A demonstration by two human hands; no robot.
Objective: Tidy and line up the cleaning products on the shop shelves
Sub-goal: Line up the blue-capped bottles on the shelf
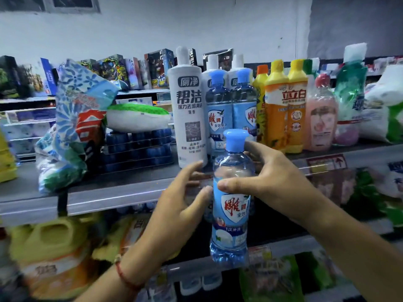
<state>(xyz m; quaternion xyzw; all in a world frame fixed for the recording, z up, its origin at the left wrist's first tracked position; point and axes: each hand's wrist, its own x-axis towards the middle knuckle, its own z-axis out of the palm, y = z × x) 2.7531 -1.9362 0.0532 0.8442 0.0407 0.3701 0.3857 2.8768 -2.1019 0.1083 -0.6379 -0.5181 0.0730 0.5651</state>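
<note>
Your right hand [272, 182] is wrapped around the upper part of a clear blue bottle [232, 205], thumb across the front just above the label, fingers curled behind the neck. Your left hand [183, 205] sits loose beside it, fingers fairly straight, thumb tip touching the bottle's side, so not really gripping anything. The bottle is upright, out in front of the shelf edge [113, 199], below the row it matches.

Room-wise, there's bare shelf in front of the tall white bottle [189, 110] and the two blue bottles [232, 110] behind it. To the right it's packed tight: orange bottles [285, 107], a pink bottle [322, 118], then a green bottle [349, 94].

Smooth ribbed plastic, blue flared cap. The crinkly bags [72, 131] on the left and everything on the lower shelves are blurry, so I can't make those out.
</note>
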